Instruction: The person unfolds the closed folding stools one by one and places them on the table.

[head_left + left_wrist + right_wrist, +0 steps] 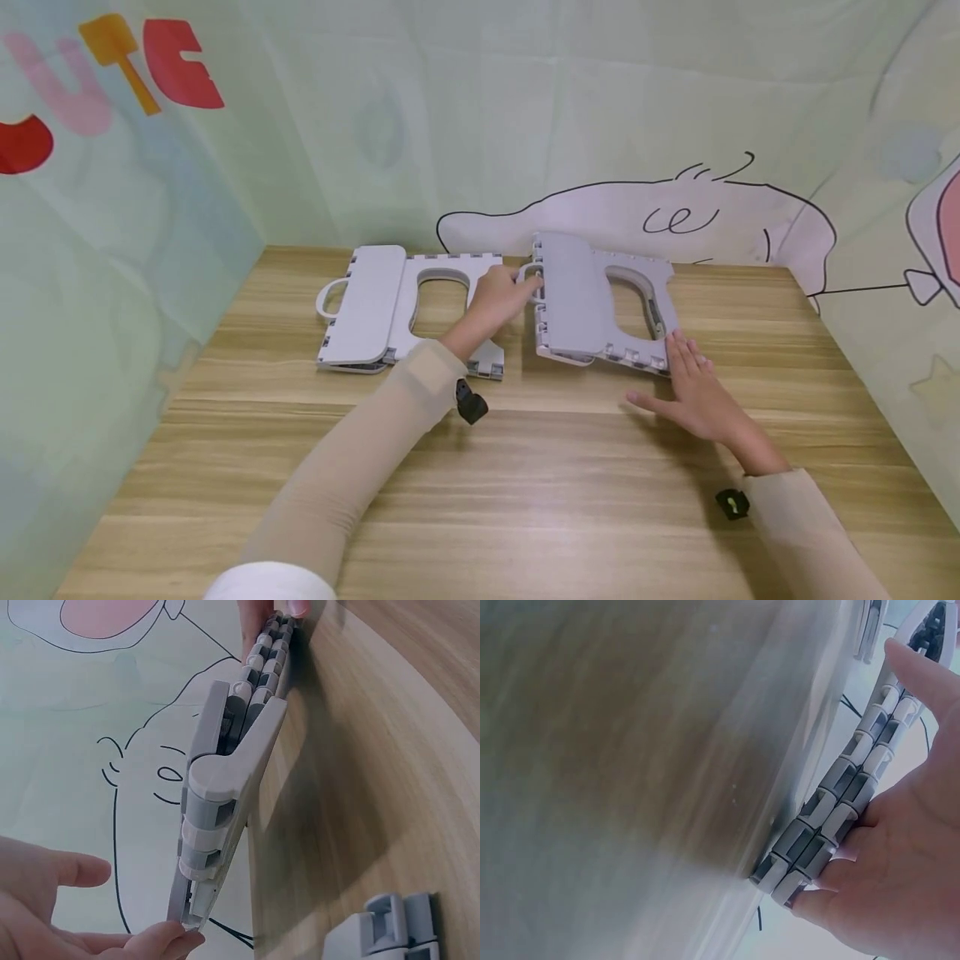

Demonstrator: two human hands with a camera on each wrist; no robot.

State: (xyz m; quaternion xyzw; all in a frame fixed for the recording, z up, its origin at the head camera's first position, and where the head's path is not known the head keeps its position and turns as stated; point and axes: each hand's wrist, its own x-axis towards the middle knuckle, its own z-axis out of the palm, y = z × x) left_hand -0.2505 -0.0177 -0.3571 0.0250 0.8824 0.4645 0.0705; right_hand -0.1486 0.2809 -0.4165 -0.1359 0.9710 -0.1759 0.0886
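Note:
Two folded white plastic step stools lie near the back of the table. My left hand (498,296) holds the right-hand folding stool (573,292) by its loop handle (528,271); in the left wrist view its fingertips are at the handle end, the thumb apart. That end is tilted up, with a shadow below it. My right hand (693,387) lays straight fingers on the stool's right edge, its thumb spread away. Along that edge, the right wrist view shows the hinged segments (832,799) close to the table. The left-hand folding stool (367,304) lies flat beside my left wrist.
The wood-grain table (525,500) extends toward me. Behind it hangs a pale printed cloth (480,125) with cartoon drawings, which also covers both sides. Black camera mounts sit on the left wrist (471,402) and right wrist (732,503).

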